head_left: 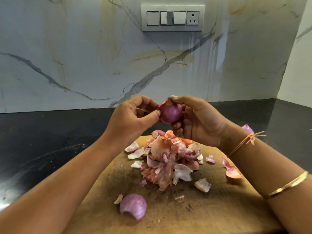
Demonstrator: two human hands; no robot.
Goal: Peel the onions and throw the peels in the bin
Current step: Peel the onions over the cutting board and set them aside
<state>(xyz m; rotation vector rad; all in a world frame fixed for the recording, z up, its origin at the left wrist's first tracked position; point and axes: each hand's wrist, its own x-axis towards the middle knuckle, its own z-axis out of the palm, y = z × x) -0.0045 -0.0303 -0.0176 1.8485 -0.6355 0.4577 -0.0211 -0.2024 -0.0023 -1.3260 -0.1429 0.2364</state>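
**Peeling well under way — nothing binned yet**

The onion [170,114] is held in the air above the far edge of the cutting board [219,208], between both hands. The right hand [199,122] is wrapped round it, with fingers curled underneath and a fingertip at its top. The left hand [130,119] has its fingers curled too, and its thumb tip is against the onion's side, as if pinching at the skin. Something thin and pale shows between those fingers, but I cannot tell what it is.

The onion's surface looks smooth and purple, with a scrap of dry skin at the top, so this one seems nearly done. A pile of peels [168,157] on the board suggests several onions have already been stripped. Loose pieces lie around the pile, including a curved peel [133,206] near the front and a stray peel [247,129] on the dark tabletop [50,141].

No bin or peeled onions are in view — all the peels have yet to be gathered and thrown away.
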